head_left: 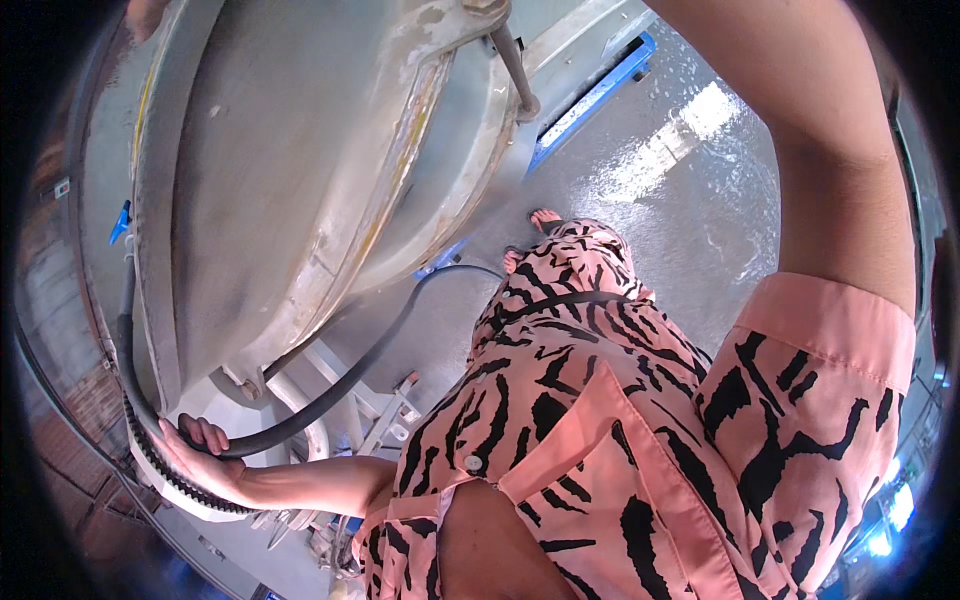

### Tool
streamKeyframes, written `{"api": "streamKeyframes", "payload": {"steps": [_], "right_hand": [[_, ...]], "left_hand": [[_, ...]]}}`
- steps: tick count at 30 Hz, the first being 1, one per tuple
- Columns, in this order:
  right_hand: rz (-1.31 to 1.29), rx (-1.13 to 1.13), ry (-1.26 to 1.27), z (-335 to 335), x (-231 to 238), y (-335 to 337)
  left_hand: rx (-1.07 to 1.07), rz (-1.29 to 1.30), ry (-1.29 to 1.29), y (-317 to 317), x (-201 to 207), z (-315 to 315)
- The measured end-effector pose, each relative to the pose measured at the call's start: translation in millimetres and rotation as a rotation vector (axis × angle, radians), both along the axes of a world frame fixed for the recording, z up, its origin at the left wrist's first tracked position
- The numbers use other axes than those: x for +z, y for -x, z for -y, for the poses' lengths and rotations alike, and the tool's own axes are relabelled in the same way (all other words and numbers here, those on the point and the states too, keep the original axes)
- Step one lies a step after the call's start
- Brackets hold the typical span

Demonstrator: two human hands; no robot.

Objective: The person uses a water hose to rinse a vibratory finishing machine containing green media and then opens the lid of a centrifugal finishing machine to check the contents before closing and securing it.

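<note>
Gripping a black hose (345,385), the left hand (205,453) has a curved metal shell (280,180) beyond it; the right hand's state isn't visible.

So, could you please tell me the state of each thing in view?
Left hand: closed around the black hose.
Black hose: bent in a curve.
Right arm: bent, its hand out of view.
Blue handle: slanted; whether open or shut, I cannot tell.
Large metal shell: stained, yellowish streaks along its edge.
Floor: wet, shining.
</note>
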State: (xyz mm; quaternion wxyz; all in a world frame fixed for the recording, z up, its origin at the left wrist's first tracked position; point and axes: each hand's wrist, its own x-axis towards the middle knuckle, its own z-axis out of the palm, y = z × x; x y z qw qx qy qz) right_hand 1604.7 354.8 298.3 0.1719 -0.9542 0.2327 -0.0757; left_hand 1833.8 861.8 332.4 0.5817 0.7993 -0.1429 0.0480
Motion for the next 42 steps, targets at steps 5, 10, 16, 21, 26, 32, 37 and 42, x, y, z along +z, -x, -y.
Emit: {"api": "streamKeyframes", "payload": {"steps": [5,10,16,21,26,32,37,42], "right_hand": [[-0.089,0.017,-0.034,13,-35,1],[-0.141,0.018,-0.056,13,-54,-13],[-0.164,0.047,-0.059,4,-54,-30],[-0.182,0.088,-0.021,-13,-42,-58],[-0.225,0.14,0.077,-37,-8,-88],[-0.275,0.251,0.16,-80,22,-138],[-0.307,0.341,0.213,-111,49,-184],[-0.389,0.321,0.253,-141,113,-199]], "left_hand": [[0.037,-0.006,0.002,1,1,-8],[-0.014,0.003,-0.042,-10,-1,-9],[-0.06,-0.028,-0.022,-6,1,-14],[0.036,-0.016,-0.017,9,0,-2],[-0.046,-0.065,0.102,17,-2,15],[-0.172,-0.065,0.184,18,-16,7],[-0.431,-0.091,0.368,12,-26,-6],[-0.447,-0.098,0.396,21,12,-23]]}}
